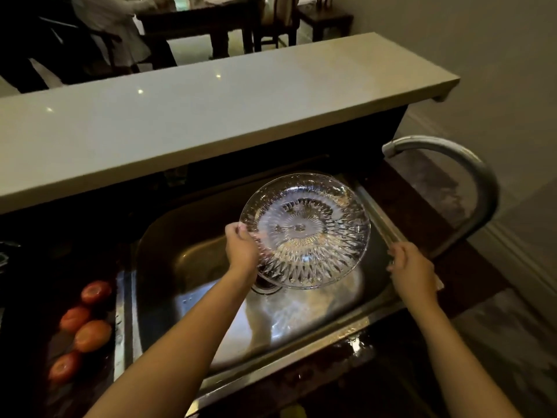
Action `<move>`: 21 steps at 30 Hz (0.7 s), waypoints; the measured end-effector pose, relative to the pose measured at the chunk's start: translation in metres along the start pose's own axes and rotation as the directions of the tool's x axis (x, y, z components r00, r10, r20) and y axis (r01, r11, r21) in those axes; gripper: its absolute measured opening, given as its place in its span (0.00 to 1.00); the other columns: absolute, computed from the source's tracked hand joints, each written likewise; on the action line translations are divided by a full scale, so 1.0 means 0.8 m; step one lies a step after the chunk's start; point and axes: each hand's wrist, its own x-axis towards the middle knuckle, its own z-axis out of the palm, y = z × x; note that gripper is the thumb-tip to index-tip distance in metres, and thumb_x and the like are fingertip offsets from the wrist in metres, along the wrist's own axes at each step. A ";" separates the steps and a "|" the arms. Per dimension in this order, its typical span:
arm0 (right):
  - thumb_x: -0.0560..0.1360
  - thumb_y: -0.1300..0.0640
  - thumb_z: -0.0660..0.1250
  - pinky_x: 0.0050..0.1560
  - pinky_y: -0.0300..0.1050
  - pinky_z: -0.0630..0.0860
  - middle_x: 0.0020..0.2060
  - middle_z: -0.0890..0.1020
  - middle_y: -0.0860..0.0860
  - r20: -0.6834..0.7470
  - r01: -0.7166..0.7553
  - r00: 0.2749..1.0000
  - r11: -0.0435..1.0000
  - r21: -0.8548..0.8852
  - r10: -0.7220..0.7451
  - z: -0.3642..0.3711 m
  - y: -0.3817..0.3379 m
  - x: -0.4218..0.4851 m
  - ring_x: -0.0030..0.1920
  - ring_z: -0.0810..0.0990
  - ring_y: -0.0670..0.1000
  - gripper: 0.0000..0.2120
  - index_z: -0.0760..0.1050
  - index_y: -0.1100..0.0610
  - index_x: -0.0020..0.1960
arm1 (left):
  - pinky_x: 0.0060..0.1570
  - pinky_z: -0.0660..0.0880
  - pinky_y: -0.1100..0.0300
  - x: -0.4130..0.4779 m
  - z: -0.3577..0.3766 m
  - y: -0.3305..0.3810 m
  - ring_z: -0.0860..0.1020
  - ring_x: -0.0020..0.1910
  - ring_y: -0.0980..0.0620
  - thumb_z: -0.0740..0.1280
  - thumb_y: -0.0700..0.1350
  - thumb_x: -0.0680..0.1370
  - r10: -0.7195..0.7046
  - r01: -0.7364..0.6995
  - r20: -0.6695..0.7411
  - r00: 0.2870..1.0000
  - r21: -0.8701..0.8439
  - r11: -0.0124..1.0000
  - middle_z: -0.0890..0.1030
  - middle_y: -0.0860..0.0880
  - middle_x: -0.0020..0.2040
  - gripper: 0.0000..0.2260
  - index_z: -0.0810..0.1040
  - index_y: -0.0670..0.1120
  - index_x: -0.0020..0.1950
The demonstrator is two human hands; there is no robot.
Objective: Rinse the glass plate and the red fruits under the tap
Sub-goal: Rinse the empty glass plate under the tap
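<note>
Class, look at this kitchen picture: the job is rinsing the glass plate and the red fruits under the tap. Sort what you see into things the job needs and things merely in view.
Needed for the job:
glass plate, held by the left hand
four red fruits
tap
sink

Merely in view:
raised counter
dining table
chairs

Fruits (90, 327) left of sink (187, 297)
</note>
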 end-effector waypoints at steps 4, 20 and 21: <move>0.80 0.59 0.53 0.48 0.55 0.78 0.47 0.83 0.58 -0.087 -0.014 0.996 0.996 0.087 0.021 0.013 0.008 0.003 0.40 0.80 0.57 0.14 0.77 0.61 0.53 | 0.35 0.67 0.57 -0.002 0.012 0.007 0.69 0.36 0.52 0.51 0.45 0.83 -0.036 0.036 0.016 0.999 -0.038 0.999 0.72 0.47 0.43 0.05 0.65 0.48 0.52; 0.77 0.62 0.56 0.51 0.56 0.78 0.43 0.83 0.65 -0.065 -0.111 0.991 0.993 0.048 0.114 0.012 -0.006 0.023 0.46 0.81 0.64 0.12 0.78 0.66 0.48 | 0.36 0.63 0.58 -0.013 0.031 0.028 0.66 0.40 0.51 0.51 0.44 0.83 -0.005 0.006 0.018 1.000 -0.017 1.000 0.69 0.46 0.44 0.06 0.65 0.45 0.51; 0.77 0.62 0.56 0.51 0.56 0.78 0.43 0.83 0.65 -0.061 -0.111 0.992 0.993 0.041 0.113 0.012 -0.006 0.024 0.47 0.81 0.64 0.13 0.78 0.66 0.48 | 0.35 0.63 0.58 -0.012 0.031 0.029 0.66 0.40 0.51 0.52 0.44 0.83 -0.007 0.007 0.018 1.000 -0.017 1.000 0.69 0.47 0.44 0.06 0.65 0.45 0.51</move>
